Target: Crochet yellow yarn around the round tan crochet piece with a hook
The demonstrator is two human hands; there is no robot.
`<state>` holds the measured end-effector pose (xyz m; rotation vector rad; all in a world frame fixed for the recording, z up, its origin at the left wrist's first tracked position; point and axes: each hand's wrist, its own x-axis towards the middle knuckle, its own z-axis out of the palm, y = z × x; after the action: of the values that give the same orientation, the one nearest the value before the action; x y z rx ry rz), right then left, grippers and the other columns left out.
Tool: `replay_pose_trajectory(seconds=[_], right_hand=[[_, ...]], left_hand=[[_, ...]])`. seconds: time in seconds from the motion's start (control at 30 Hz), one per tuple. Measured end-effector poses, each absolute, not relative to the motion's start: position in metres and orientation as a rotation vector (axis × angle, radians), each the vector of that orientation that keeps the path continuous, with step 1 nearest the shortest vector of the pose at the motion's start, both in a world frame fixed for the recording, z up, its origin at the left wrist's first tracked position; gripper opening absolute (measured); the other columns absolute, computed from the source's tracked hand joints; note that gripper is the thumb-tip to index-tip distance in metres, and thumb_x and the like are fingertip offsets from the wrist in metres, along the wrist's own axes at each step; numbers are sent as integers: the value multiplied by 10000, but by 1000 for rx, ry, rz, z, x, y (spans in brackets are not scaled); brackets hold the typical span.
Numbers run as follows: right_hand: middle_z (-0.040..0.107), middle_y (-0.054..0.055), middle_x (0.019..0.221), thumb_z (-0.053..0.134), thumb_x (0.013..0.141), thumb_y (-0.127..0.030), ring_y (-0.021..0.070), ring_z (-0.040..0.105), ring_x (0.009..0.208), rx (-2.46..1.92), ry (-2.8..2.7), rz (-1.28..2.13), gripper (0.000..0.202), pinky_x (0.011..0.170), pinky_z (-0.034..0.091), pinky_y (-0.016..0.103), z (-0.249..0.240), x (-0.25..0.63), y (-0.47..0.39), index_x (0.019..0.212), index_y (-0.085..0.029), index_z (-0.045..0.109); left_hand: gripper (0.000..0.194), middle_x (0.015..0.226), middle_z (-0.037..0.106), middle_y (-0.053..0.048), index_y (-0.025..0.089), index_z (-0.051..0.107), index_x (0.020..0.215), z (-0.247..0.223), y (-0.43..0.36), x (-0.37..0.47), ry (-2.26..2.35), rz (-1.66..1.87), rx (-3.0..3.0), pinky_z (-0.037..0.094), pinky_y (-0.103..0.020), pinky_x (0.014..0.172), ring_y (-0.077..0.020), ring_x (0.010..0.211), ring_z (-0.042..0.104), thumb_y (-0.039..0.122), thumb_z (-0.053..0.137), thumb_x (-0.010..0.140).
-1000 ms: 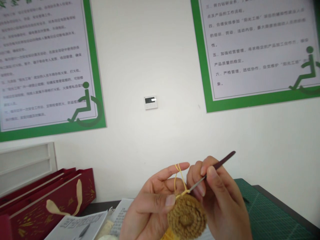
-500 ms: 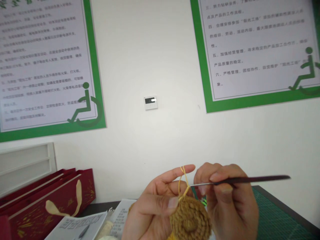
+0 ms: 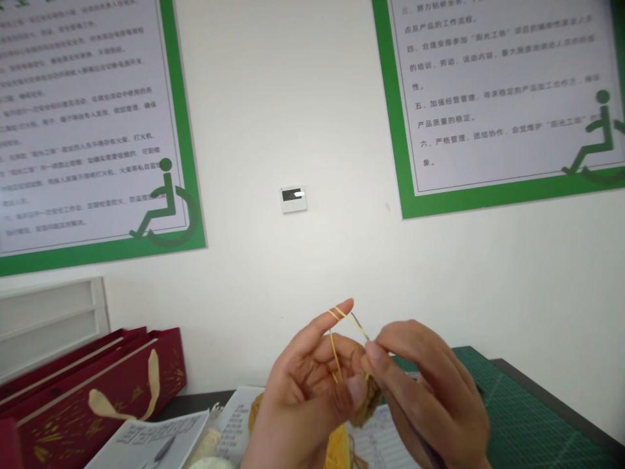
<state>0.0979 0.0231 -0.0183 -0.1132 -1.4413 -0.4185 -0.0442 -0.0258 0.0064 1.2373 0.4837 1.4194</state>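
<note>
My left hand (image 3: pixel 310 397) pinches a brown crocheted piece (image 3: pixel 370 402) between thumb and fingers, and most of the piece is hidden. Yellow yarn (image 3: pixel 334 355) loops over its raised index finger and runs down to the work. Close on the right, my right hand (image 3: pixel 434 384) is closed around a crochet hook (image 3: pixel 359 322). The thin metal end points up and left beside the yarn, near the raised fingertip, while the dark handle shows below the palm. Yellow material (image 3: pixel 336 448) lies under my left hand.
Dark red gift bags (image 3: pixel 137 378) stand at the left. Printed sheets (image 3: pixel 151 440) lie beside them, and a lined paper (image 3: pixel 378 436) is under my hands. A green cutting mat (image 3: pixel 517 417) covers the right side. Green-framed posters (image 3: pixel 193 195) hang on the wall.
The hook has swung from nearly level to steeply tilted, its tip now up by the left index finger. The crocheted round has turned from facing me to mostly hidden. My left index finger has risen.
</note>
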Motion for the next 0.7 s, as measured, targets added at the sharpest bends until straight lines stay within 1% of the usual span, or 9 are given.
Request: replay_pose_trajectory(seconds=[0.07,0.1,0.17,0.2,0.37,0.5,0.6,0.63,0.7], right_hand=[[692,16,772,625,886,7,180,642,729,-95,-1285,-366,313,627,559,336,-22,92,22,1035,-249,726],[657,11,736,606,938,-56,177,621,695,-37,-1171,-267,244,596,544,333,-23,88,21,1037,-247,721],[641,12,730,624,977,-188,170,600,653,66,-1155,35,99,567,534,331,-22,80,19,1003,-240,704],[618,2,710,611,991,-217,163,587,632,100,-1121,185,81,553,518,319,-21,78,18,987,-243,688],[501,-30,653,501,1046,-281,134,486,568,214,-1085,735,177,504,442,251,-15,86,13,910,-247,609],[457,-44,656,462,1062,-342,95,391,521,197,-1111,1133,292,496,392,214,-15,89,14,812,-226,561],[537,-42,684,551,1036,-343,91,470,566,124,-1190,1159,230,572,448,221,-15,87,16,834,-233,538],[557,-41,700,572,1026,-322,97,506,585,110,-1225,1068,191,581,466,226,-15,88,17,855,-243,539],[592,-32,739,601,1000,-227,116,574,631,47,-1319,704,93,590,503,242,-15,92,19,915,-256,578]], left_hand=[[586,860,749,-63,188,753,1284,6,-21,-44,388,1272,1157,532,-257,738,-159,766,689,59,841,719],[578,861,771,-82,138,767,1249,7,-18,-46,307,1174,1116,541,-246,736,-158,761,706,46,842,683],[577,942,814,-151,56,763,1222,8,-11,-49,210,1052,1066,561,-244,777,-172,808,746,42,823,649],[600,961,822,-166,37,756,1225,9,-9,-50,185,1030,1060,566,-241,785,-181,837,758,36,818,628],[611,864,826,-132,19,756,1211,11,-2,-54,180,1017,1057,566,-206,698,-152,741,756,39,797,602],[581,868,804,-135,48,787,1164,8,-4,-56,224,1057,1096,572,-273,758,-203,778,748,65,825,584],[522,919,786,-109,146,772,1241,8,-13,-56,317,1224,1166,537,-299,856,-213,894,725,65,805,727],[536,927,773,-97,181,761,1269,8,-16,-55,361,1271,1192,523,-304,872,-213,918,709,72,808,746],[570,883,732,-64,240,748,1299,8,-22,-51,443,1339,1246,506,-284,812,-186,863,666,105,836,753]])
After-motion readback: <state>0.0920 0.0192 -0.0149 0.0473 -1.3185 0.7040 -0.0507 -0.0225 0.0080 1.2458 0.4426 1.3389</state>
